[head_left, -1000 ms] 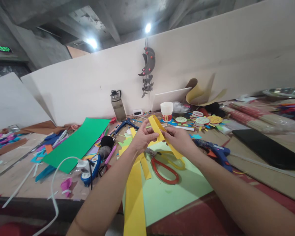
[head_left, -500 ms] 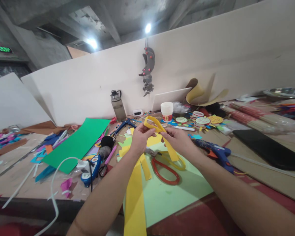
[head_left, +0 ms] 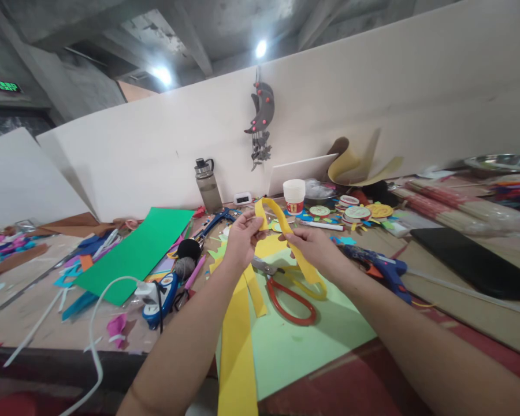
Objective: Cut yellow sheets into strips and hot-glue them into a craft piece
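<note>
Between my two hands a yellow felt strip [head_left: 274, 204] arches upward. My left hand [head_left: 242, 240] pinches one end of it. My right hand [head_left: 309, 245] grips it farther along, and the other end hangs down below the fingers. Under the hands lies a pair of scissors [head_left: 292, 306] with one orange and one yellow handle. It rests on a light green sheet [head_left: 325, 346]. A longer yellow felt piece [head_left: 237, 358] and a short yellow strip [head_left: 255, 293] lie to the left of the scissors, running toward me.
A blue glue gun [head_left: 392, 274] and a black slab [head_left: 472, 263] lie to the right. On the left are a green sheet [head_left: 141, 254] and a blue power strip [head_left: 160, 303] with a white cable. A bottle [head_left: 208, 188] and paper cups [head_left: 294, 196] stand behind.
My hands have moved apart a little. The yellow strip was a closed, folded loop and is now a wider open arch between them.
</note>
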`<state>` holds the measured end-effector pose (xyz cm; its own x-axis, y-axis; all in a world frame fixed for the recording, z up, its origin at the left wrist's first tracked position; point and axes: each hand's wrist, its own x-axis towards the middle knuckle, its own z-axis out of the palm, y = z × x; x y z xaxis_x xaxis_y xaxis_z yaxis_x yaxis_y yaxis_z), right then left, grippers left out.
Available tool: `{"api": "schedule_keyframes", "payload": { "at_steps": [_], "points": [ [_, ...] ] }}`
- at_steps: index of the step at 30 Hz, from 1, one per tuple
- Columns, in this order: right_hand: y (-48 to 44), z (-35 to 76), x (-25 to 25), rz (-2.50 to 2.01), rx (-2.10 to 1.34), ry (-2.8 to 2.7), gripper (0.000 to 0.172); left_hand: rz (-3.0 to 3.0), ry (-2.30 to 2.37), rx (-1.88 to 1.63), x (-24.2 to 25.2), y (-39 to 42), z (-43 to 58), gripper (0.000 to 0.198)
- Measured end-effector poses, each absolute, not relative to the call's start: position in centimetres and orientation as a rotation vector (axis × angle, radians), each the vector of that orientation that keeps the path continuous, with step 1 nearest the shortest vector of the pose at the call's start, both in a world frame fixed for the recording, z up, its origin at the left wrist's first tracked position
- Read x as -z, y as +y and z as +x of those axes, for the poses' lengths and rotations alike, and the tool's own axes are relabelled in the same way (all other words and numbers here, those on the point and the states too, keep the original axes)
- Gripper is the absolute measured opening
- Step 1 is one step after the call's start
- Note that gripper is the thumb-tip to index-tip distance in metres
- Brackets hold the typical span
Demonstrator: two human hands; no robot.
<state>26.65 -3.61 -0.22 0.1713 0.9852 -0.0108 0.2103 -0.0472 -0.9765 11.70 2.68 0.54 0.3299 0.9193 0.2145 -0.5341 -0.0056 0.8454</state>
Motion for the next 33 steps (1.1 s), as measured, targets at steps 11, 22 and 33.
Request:
{"api": "schedule_keyframes", "payload": {
  "at_steps": [11,22,33],
  "points": [
    [-3.9,26.4,0.3,-1.48,-1.064,-1.279,0.025,0.893,0.401,-1.191,-1.4,3.1,10.9,0.028],
    [-4.1,26.4,0.1,-1.46,-0.943,-1.289,0.025,0.945,0.455,-1.062,-0.9,2.9,11.1,0.026],
    [-4.1,25.9,0.3,-1.349,-1.244,-1.17,0.025,1.02,0.727,-1.022,0.5,3.1,11.8,0.029]
  ]
}}
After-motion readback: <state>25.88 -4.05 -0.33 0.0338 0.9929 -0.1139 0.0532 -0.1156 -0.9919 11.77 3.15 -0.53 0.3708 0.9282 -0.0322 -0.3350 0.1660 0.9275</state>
